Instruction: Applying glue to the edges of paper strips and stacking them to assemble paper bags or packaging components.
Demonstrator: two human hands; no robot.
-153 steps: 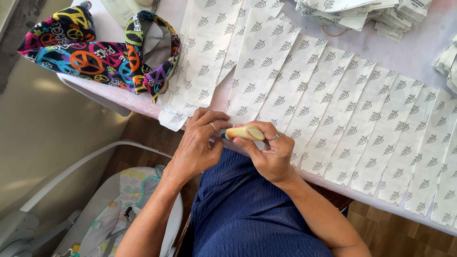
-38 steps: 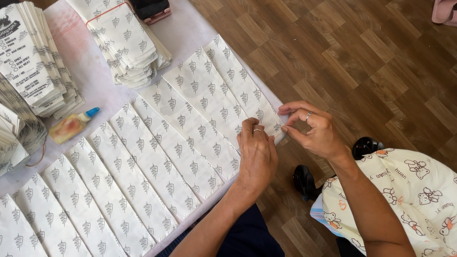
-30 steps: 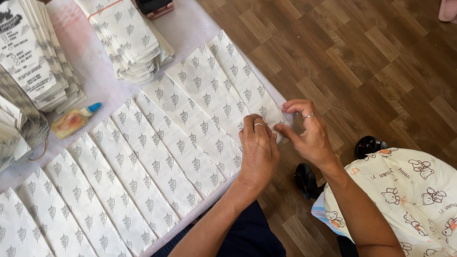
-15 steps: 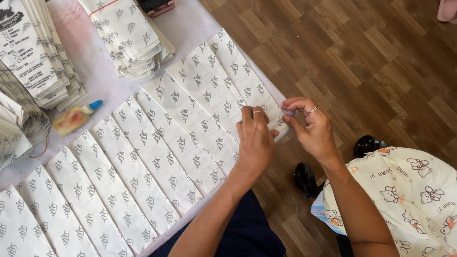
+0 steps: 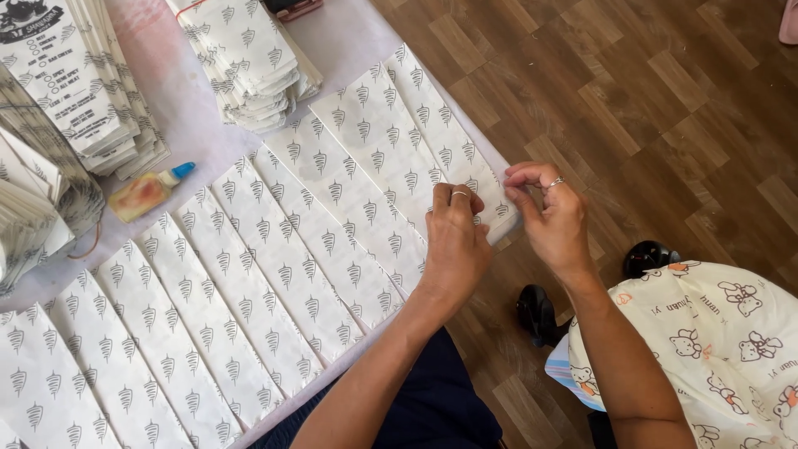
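While both forearms reach up and to the right from the lower edge of the view, the left hand (image 5: 455, 241) lies palm down, fingers curled, pressing on the near end of the last paper bag (image 5: 453, 141) in the row. The right hand (image 5: 549, 220) is turned inward beside it, thumb and fingertips pinched on the bag's bottom corner at the edge of the surface (image 5: 191, 108). A ring shows on one finger of each hand.

Compared with half a second ago, the two hands sit slightly closer together over the same bag end; the row itself is unchanged.

The paper bags are long, flat, white strips printed with small grey tree-like motifs, laid overlapping in a diagonal row (image 5: 249, 274) across the pale pink surface. Two stacks of like bags (image 5: 249, 58) and (image 5: 75, 91) stand at the far side, the left one topped by a black-printed sheet. A small yellow glue bottle with a blue cap (image 5: 150, 191) lies between them. Below, wood-plank flooring (image 5: 665, 108) shows, with a cartoon-printed cushion (image 5: 715, 349) at lower right.
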